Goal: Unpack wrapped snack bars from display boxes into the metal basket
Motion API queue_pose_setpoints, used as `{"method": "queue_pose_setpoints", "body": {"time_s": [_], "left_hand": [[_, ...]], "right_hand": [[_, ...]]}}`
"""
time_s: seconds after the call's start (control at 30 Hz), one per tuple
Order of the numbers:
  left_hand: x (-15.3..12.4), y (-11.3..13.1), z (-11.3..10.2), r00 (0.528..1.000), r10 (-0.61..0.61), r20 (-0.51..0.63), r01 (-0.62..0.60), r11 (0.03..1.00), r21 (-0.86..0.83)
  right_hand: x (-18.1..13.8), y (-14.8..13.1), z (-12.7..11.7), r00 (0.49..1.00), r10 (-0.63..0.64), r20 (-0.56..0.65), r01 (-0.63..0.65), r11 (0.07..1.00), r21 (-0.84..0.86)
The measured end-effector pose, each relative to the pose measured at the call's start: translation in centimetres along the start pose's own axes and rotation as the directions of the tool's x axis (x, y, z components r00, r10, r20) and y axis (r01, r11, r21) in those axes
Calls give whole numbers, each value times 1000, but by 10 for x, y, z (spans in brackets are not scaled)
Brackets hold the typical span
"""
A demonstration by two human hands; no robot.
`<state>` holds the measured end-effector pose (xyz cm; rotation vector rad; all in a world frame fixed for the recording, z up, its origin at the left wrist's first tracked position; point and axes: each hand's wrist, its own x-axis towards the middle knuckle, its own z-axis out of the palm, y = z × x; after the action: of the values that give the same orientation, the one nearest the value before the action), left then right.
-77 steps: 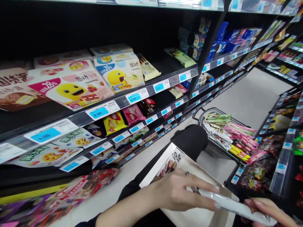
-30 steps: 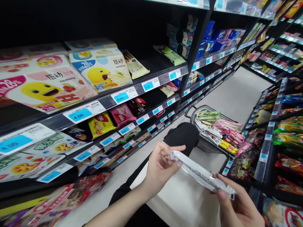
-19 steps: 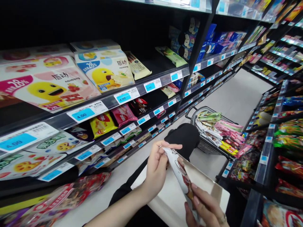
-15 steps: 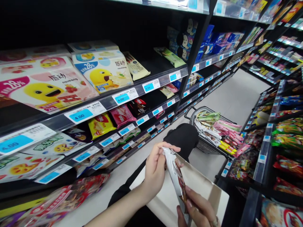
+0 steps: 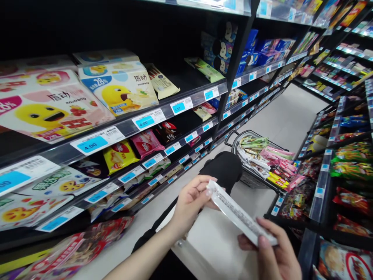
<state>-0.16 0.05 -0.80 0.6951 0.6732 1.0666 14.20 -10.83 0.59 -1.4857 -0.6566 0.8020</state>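
Observation:
A flat white snack packet (image 5: 237, 213) is held level between both hands, its narrow printed edge towards me. My left hand (image 5: 190, 202) pinches the packet's far end with thumb and fingers. My right hand (image 5: 275, 256) grips the near end from below, thumb on top. Beneath them lies a white cardboard box (image 5: 215, 249) resting on my lap. My knee in black fabric (image 5: 223, 169) shows just beyond the hands.
Black shelves (image 5: 125, 126) with snack boxes and blue price tags run along the left. A wire basket (image 5: 256, 163) full of packets stands on the aisle floor ahead. More shelves of snacks (image 5: 338, 171) close in on the right. Red bags (image 5: 87, 245) lie low at left.
The packet, shown face-on and tilted upright half a second ago, is turned flat and edge-on again. My right hand has shifted right along it. The view has drifted slightly right.

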Motion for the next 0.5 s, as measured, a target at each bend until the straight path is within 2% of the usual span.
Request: {"method": "queue_pose_setpoints", "body": {"time_s": [0.07,0.17,0.3,0.4,0.5], "left_hand": [[1,3,0,990,-67,122,70,997,-22],[2,6,1,956,-168,241,172,985,4],[-1,6,1,854,-348,387,346,935,79],[-4,4,0,798,-440,412,419,896,147],[-3,5,-1,765,-501,405,394,861,322]], "right_hand": [[12,-4,-10,998,1,-61,-2,1000,-11],[24,-7,-26,995,45,-90,-49,998,-42],[35,-3,-47,995,95,-44,-98,993,-71],[43,0,-57,994,107,20,-106,993,-59],[46,-2,-55,992,112,54,-109,992,-62]]}}
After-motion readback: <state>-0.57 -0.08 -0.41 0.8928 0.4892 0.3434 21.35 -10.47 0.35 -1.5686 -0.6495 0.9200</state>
